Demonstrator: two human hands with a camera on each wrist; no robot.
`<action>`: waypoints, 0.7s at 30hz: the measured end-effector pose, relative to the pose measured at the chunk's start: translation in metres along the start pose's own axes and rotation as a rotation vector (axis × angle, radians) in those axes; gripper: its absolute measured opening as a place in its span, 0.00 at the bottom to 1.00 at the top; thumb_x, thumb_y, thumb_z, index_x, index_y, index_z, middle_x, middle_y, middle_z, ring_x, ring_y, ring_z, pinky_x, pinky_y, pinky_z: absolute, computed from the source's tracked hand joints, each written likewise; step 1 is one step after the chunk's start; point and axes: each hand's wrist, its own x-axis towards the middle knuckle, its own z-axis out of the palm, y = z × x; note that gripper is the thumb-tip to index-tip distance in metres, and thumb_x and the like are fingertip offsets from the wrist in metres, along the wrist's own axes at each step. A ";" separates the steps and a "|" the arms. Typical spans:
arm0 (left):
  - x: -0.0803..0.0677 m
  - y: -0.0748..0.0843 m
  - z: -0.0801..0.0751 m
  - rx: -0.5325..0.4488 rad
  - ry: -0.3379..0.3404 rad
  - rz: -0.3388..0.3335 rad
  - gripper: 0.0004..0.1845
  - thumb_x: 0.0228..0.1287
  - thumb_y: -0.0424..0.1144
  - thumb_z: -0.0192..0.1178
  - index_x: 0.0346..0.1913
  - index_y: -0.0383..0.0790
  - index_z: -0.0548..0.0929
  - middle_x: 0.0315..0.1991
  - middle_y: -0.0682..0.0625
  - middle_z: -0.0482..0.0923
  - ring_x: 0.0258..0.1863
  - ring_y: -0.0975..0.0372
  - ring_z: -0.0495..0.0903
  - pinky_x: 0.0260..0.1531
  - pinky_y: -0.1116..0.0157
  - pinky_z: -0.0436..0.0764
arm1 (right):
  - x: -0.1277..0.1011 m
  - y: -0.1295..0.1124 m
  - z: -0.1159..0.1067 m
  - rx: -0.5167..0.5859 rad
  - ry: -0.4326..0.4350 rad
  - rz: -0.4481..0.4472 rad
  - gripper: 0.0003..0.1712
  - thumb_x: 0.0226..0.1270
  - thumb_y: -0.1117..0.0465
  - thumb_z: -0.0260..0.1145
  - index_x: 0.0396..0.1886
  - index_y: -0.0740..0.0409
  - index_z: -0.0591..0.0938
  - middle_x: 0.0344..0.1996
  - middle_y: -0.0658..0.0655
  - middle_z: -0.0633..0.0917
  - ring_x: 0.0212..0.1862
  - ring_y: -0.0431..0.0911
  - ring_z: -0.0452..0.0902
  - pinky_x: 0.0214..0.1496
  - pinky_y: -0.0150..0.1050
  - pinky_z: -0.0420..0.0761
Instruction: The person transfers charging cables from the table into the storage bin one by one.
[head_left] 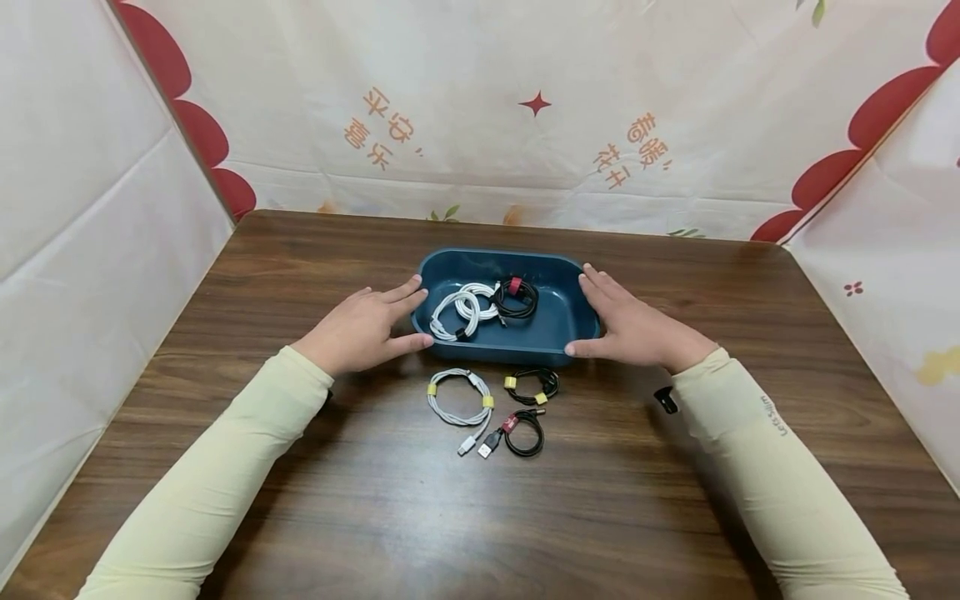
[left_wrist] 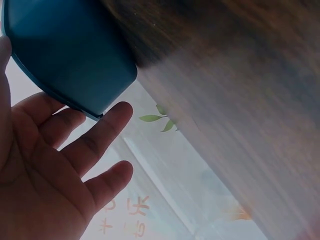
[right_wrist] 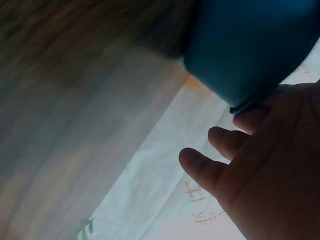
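A dark blue plastic box [head_left: 495,355] stands between both hands. My left hand [head_left: 366,327] rests at its left end, fingers extended at the rim and thumb at the near corner. Mirroring it at the right end is my right hand [head_left: 636,327], its thumb on the near corner. The left wrist view shows the left fingers [left_wrist: 95,145] spread beside the box's rim; the right fingers [right_wrist: 202,170] are loosely bent by the other end. Inside lie two coiled white cables and a coiled black cable [head_left: 519,315] with a red strap.
On the wooden table [head_left: 360,500], in front of the box, lie a coiled white cable with yellow ties [head_left: 488,402], a coiled black cable [head_left: 552,383] with yellow ties, and a black USB cable [head_left: 491,442] with a red strap. A printed cloth [head_left: 465,108] hangs behind.
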 end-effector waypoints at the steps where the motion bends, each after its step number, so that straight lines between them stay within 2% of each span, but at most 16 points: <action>1: 0.000 0.001 0.000 -0.002 -0.002 -0.001 0.42 0.69 0.67 0.51 0.75 0.41 0.65 0.77 0.47 0.55 0.66 0.53 0.72 0.67 0.42 0.60 | 0.000 0.001 0.001 -0.005 0.001 0.004 0.66 0.60 0.29 0.64 0.80 0.65 0.44 0.80 0.60 0.39 0.79 0.58 0.33 0.74 0.59 0.49; 6: 0.000 0.004 -0.004 0.022 -0.018 -0.012 0.43 0.69 0.67 0.51 0.75 0.41 0.64 0.77 0.46 0.55 0.69 0.49 0.68 0.67 0.43 0.60 | -0.001 0.000 0.002 -0.028 0.015 0.003 0.66 0.61 0.29 0.64 0.79 0.65 0.44 0.79 0.61 0.39 0.79 0.58 0.33 0.74 0.59 0.49; 9: -0.002 0.007 -0.005 0.078 -0.012 0.023 0.43 0.69 0.68 0.50 0.76 0.42 0.63 0.77 0.45 0.55 0.73 0.46 0.59 0.69 0.42 0.57 | 0.000 -0.001 0.005 -0.063 0.030 -0.003 0.65 0.61 0.28 0.63 0.79 0.65 0.44 0.79 0.62 0.40 0.78 0.59 0.32 0.74 0.60 0.47; 11: -0.005 0.011 -0.004 0.118 -0.003 0.108 0.43 0.69 0.68 0.50 0.76 0.44 0.63 0.78 0.44 0.53 0.76 0.45 0.51 0.69 0.40 0.53 | 0.000 -0.001 0.007 -0.113 0.037 0.001 0.65 0.61 0.27 0.60 0.79 0.65 0.45 0.79 0.62 0.40 0.78 0.58 0.29 0.74 0.62 0.44; 13: -0.009 0.015 -0.001 0.162 0.015 0.232 0.41 0.68 0.67 0.52 0.76 0.46 0.64 0.78 0.43 0.51 0.77 0.44 0.43 0.70 0.39 0.50 | -0.001 -0.002 0.009 -0.165 0.045 0.002 0.65 0.61 0.25 0.58 0.80 0.65 0.46 0.79 0.62 0.41 0.78 0.58 0.26 0.74 0.64 0.40; 16: -0.012 0.022 0.003 0.239 0.059 0.412 0.39 0.66 0.65 0.57 0.75 0.50 0.68 0.79 0.41 0.48 0.77 0.43 0.39 0.69 0.39 0.52 | -0.002 -0.003 0.009 -0.230 0.052 0.013 0.65 0.61 0.23 0.56 0.80 0.64 0.47 0.79 0.62 0.42 0.78 0.56 0.23 0.73 0.65 0.37; 18: -0.012 0.026 0.003 0.299 0.091 0.476 0.38 0.64 0.64 0.60 0.73 0.52 0.70 0.79 0.41 0.47 0.77 0.42 0.39 0.68 0.39 0.54 | -0.003 -0.003 0.008 -0.239 0.053 0.017 0.64 0.62 0.23 0.56 0.80 0.63 0.47 0.79 0.61 0.42 0.78 0.55 0.23 0.73 0.65 0.37; 21: -0.007 0.032 0.001 0.376 0.104 0.521 0.39 0.61 0.66 0.62 0.73 0.55 0.71 0.79 0.41 0.46 0.77 0.43 0.36 0.69 0.39 0.53 | -0.002 -0.002 0.006 -0.233 0.054 0.015 0.64 0.62 0.24 0.57 0.80 0.63 0.46 0.79 0.61 0.42 0.78 0.56 0.25 0.73 0.65 0.38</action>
